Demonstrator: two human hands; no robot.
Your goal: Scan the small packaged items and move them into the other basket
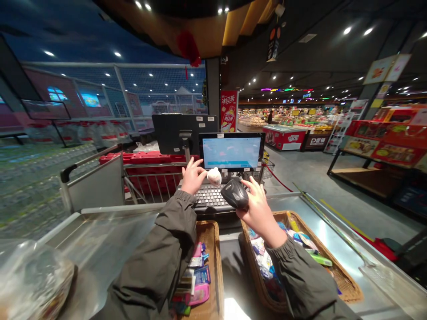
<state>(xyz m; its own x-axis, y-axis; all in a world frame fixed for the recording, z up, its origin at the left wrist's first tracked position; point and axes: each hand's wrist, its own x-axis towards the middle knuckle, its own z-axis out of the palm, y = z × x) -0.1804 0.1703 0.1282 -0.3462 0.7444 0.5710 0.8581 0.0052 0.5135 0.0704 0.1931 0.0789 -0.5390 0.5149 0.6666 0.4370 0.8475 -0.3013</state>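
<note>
Between thumb and fingertips, my left hand (pixel 192 178) pinches a small white-and-pink rounded item (pixel 214 176) with a knob-like top; its exact kind is unclear. My right hand (pixel 257 209) is wrapped round a black handheld barcode scanner (pixel 234 194), whose head points left toward that item. Both are held above a keyboard (pixel 209 196), partly covered by the scanner. Behind them stands a lit checkout screen (pixel 232 151), its text too blurred to read.
Two wicker baskets, left (pixel 216 271) and right (pixel 349 284), hold small packaged goods under my forearms. A metal counter (pixel 123 226) surrounds them. A clear plastic bag (pixel 36 275) lies at the near left. A second monitor (pixel 173 135) faces away; shop displays (pixel 396 133) stand at right.
</note>
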